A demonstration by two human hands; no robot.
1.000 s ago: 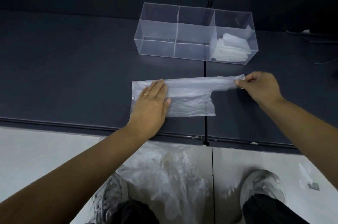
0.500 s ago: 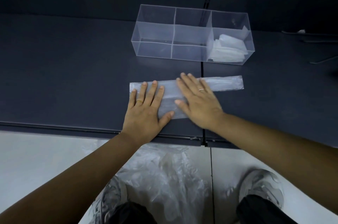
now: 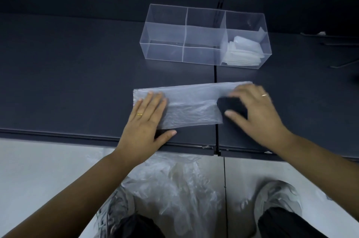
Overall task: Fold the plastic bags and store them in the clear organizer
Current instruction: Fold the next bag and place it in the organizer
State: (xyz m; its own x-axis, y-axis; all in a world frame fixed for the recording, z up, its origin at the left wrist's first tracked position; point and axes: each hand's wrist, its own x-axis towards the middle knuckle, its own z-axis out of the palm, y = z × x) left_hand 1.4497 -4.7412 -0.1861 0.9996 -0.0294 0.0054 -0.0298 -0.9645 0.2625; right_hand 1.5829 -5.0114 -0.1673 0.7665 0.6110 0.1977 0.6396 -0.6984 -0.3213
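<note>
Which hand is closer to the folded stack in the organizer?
Right. The right hand touches the bag directly in front of the stack; the left hand presses the bag's other end, further left.

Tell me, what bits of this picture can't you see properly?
Head view:
- Right hand: motion blur; whether its fingers pinch the thin see-through plastic bag is unclear.
- The bag's left end: covered by the flat left hand.
- Folded white bags in the clear box organizer: overlapping, so uncountable.
- Crumpled clear plastic pile on the floor: partly hidden by the dark table's edge and left forearm.
</note>
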